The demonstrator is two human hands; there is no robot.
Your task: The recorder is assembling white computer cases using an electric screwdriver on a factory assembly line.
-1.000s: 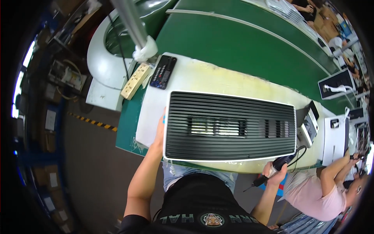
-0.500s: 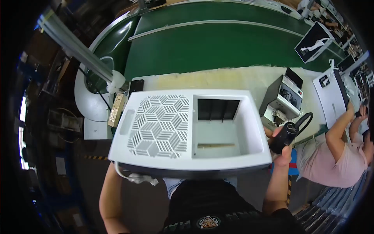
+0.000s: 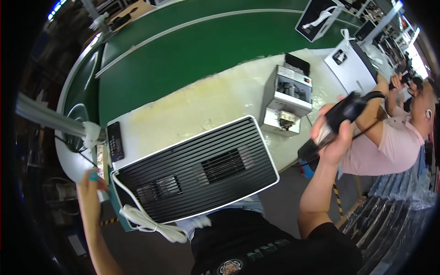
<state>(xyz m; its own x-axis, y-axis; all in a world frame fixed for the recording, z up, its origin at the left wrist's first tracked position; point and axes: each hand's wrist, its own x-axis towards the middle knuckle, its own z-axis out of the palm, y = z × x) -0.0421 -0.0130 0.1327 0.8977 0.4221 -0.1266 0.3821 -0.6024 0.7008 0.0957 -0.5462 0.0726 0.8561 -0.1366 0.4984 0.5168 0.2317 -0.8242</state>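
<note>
A wide appliance (image 3: 192,190) with black slats and a white rim lies slatted side up at the near edge of the table, slightly tilted. Two vents show through its slats. Its white power cord (image 3: 153,225), gathered in a bundle, hangs over the near left corner. In my right hand (image 3: 337,137), raised to the right of the appliance, is a black corded electric screwdriver (image 3: 341,113), its nose pointing down and left. My left hand (image 3: 90,189), with blue wrapping on a finger, is off the appliance's left end beside the power strip (image 3: 101,160); its fingers look loosely apart, holding nothing visible.
A grey metal box (image 3: 286,94) with a red switch stands beyond the appliance. A black remote control (image 3: 115,141) lies at the left, near a metal post (image 3: 55,120). Behind runs a green conveyor belt (image 3: 183,59). A person in pink (image 3: 389,146) works at the right.
The appliance has been turned over, from white grille side up to black slats up, and rests on the table. My left hand has let go and moved left; the right lifted the screwdriver.
</note>
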